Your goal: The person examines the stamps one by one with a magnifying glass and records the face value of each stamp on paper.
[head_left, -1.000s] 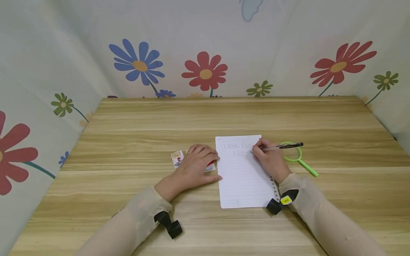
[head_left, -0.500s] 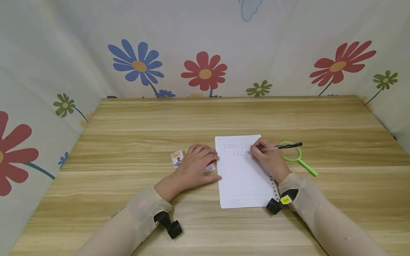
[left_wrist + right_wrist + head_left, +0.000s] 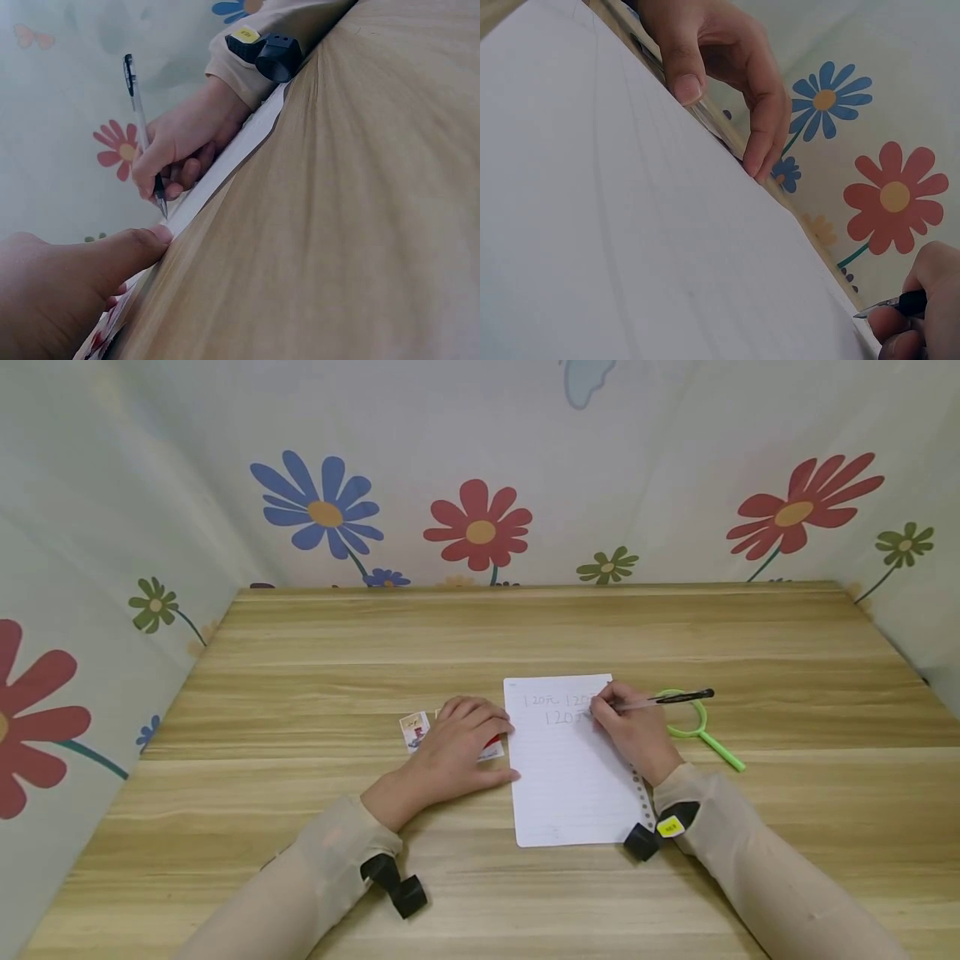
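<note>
the black-and-clear pen [image 3: 660, 700] is in the right grip [image 3: 641, 731], thumb and fingers curled round its barrel, over the upper part of a lined sheet [image 3: 570, 797]; its tip is at or just above the paper, and whether it touches cannot be told. the likeliest trouble is the sheet sliding or turning under a stroke, since the left grip [image 3: 461, 739] seems only to steady it with thumb and fingertips at the left edge, fingers relaxed and clasping nothing. ink could also smear, because the right grip lies close against the handwritten figures [image 3: 558, 718], and a low swing of the pen's back end could knock the magnifying glass [image 3: 702, 732], whose green ring shows behind the barrel. the pen slants: in the head view its tip points left and a little toward the person, the long axis running out to the right and slightly away; from the left wrist it stands fairly steep, tip down. the sheet's long axis runs nearly straight away from the person, punched edge on the right. beyond its left edge, printed cards [image 3: 412, 732] lie partly hidden below the left grip, so a shift there might drag them. the magnifying glass lies on the right, handle angled outward and toward the person, on the wood-grain bench [image 3: 360, 652].
</note>
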{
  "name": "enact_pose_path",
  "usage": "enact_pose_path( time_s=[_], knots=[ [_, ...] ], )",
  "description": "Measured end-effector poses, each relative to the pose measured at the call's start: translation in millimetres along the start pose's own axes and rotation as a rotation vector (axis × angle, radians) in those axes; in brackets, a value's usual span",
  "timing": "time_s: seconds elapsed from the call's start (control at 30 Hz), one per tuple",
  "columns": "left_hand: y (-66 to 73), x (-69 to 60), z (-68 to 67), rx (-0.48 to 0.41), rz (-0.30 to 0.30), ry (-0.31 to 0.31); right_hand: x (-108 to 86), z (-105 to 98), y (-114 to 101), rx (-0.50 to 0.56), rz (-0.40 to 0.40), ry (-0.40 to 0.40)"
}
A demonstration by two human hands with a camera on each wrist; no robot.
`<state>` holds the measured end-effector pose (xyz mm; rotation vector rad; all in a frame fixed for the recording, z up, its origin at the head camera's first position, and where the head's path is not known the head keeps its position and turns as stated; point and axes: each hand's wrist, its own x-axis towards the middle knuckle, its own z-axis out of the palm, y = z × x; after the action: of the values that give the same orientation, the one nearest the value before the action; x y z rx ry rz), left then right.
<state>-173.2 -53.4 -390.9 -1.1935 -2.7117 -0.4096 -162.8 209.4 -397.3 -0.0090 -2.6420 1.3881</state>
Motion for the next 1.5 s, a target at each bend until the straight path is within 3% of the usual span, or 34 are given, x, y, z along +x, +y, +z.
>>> enact_pose_path(
  time_s=[0.3,0.87,1.0,1.2,1.5],
  knots=[
    [-0.4,-0.1,0.5,-0.004,0.004,0.005,0.1,0.4,0.1,-0.04,-0.037,0.044],
    [2.5,-1.4,2.8,-0.006,0.009,0.016,-0.9,-1.3,3.6,0.004,0.062,0.133],
    [2.1,-1.5,4.0,-0.003,0.009,0.017,0.5,-1.9,4.7,0.034,0.053,0.144],
    [2.5,-1.5,2.9,-0.001,0.014,0.02,2.9,-4.6,2.4,0.046,0.011,0.128],
    [3.2,-2.6,5.3,0.01,0.007,0.02,2.5,-17.9,-10.2,0.065,-0.001,-0.024]
  ],
)
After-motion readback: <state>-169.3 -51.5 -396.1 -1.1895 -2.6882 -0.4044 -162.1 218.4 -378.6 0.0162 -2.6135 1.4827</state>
